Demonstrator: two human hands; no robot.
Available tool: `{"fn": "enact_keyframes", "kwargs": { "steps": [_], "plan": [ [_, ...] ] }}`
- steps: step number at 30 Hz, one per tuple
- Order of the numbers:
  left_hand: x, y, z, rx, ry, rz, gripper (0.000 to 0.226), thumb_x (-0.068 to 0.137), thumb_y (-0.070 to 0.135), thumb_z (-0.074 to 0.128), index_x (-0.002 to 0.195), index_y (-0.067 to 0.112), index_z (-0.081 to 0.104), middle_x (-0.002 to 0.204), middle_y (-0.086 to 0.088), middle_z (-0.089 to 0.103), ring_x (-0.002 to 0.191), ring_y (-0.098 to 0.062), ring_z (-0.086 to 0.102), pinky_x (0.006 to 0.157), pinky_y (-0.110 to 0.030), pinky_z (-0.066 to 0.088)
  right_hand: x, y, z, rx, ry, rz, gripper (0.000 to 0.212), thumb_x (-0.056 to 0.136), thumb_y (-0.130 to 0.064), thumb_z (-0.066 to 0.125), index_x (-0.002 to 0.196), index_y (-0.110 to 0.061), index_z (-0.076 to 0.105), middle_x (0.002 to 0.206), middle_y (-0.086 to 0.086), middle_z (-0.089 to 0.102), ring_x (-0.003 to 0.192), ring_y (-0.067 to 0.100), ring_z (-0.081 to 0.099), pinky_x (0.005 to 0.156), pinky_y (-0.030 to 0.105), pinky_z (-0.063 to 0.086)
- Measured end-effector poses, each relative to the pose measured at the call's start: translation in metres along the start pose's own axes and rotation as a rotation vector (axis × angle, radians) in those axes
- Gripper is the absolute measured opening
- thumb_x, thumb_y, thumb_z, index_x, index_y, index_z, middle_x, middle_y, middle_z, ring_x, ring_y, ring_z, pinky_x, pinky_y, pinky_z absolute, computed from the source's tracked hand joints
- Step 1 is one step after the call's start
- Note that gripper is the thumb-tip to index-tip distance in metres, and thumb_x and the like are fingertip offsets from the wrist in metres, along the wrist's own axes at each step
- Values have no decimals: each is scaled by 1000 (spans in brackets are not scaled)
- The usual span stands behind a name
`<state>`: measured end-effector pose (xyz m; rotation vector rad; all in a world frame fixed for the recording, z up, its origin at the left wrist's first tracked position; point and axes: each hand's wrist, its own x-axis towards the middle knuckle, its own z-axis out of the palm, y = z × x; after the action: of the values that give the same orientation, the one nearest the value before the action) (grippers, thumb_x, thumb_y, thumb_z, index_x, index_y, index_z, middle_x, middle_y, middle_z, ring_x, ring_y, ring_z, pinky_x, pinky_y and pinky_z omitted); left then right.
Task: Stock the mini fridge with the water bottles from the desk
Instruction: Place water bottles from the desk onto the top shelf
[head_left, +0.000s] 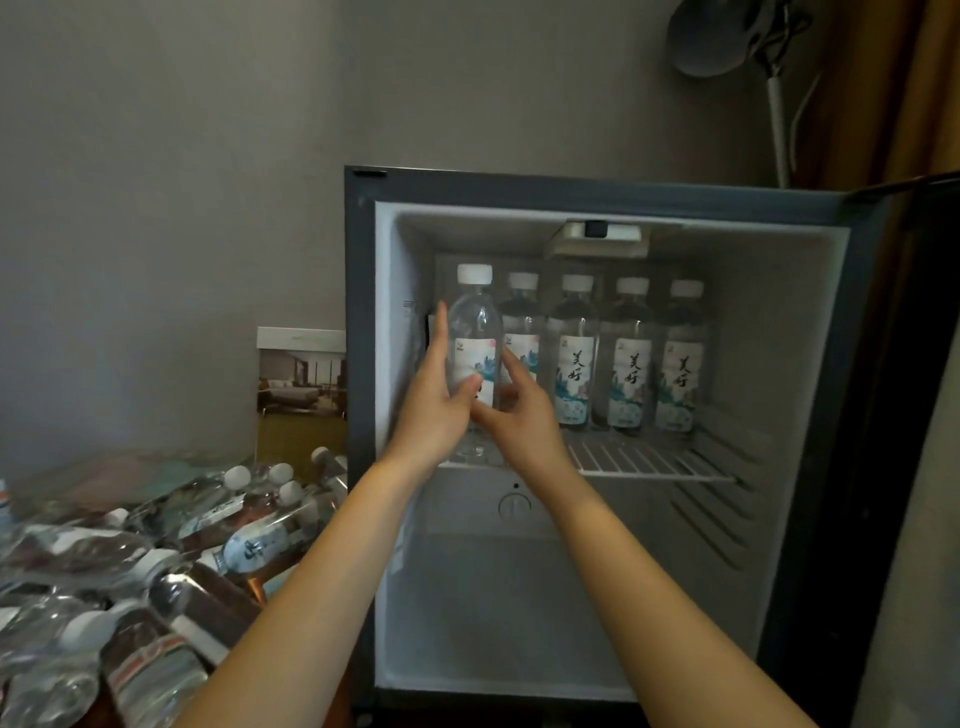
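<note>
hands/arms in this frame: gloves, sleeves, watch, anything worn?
Nothing worn that shows. The left hand and right hand are bare, no gloves, and no rings are visible on the fingers in view. Both forearms are bare from the wrists down to the frame's bottom edge: no sleeves, watch, bracelet or markings. Anything above the elbows is out of frame.

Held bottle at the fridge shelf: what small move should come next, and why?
Probably ease the held bottle back into the open left end of the wire shelf, then let go. Both the left hand and right hand hold it upright, and four bottles already stand in a row to its right.
</note>
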<state>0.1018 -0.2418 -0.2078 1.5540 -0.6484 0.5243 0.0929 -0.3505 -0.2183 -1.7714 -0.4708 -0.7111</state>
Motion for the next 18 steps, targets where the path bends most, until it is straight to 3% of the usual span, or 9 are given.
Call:
{"fn": "enact_keyframes", "kwargs": {
  "steps": [2,3,6,8,10,13,16,18],
  "plan": [
    [2,-5,1,23,1,-37,81,93,-2,45,146,41,2,155,5,21,140,-14,26,112,-39,31,1,4,1,-37,29,5,61,79,-6,69,135,-18,48,81,-10,66,71,-10,60,65,7,45],
    [1,-8,2,50,1,-60,80,93,-3,43,146,42,2,156,5,19,141,-15,25,113,-39,30,1,5,1,-61,42,24,61,78,-5,70,135,-16,49,77,-9,67,67,-8,59,61,8,44],
    [-6,-17,6,132,24,-118,80,93,-5,38,145,41,-3,157,2,15,141,-17,22,114,-43,28,3,7,1,-184,68,76,59,77,-6,72,133,-12,51,90,18,70,79,13,62,75,24,47],
    [-11,-20,11,217,49,-88,84,92,-8,38,141,40,-10,157,0,15,142,-17,21,115,-41,26,3,8,3,-210,78,92,51,78,-4,70,128,-5,56,98,17,71,91,12,63,80,23,46],
    [-14,-22,16,317,102,-42,86,90,-7,42,136,39,-14,155,-2,20,141,-18,23,114,-32,23,2,8,4,-212,120,104,33,78,-2,69,110,3,66,104,16,70,97,15,64,78,19,45],
    [-12,-23,22,474,185,-41,84,91,-1,47,146,27,-9,150,-10,28,134,-23,35,103,-28,33,3,8,5,-268,151,90,21,78,3,65,97,-1,72,95,13,73,87,13,65,68,14,43],
    [-8,-24,27,561,226,-63,76,93,6,44,149,22,-5,146,-15,30,127,-28,41,101,-34,37,3,7,8,-313,133,95,17,80,2,60,87,-3,74,79,15,72,77,17,64,68,27,48],
    [-4,-26,27,536,238,-86,67,95,6,39,150,18,2,145,-19,31,126,-33,42,100,-40,39,3,5,10,-319,120,115,13,80,-1,60,85,0,72,80,16,72,78,19,64,68,29,48]
  ]
}}
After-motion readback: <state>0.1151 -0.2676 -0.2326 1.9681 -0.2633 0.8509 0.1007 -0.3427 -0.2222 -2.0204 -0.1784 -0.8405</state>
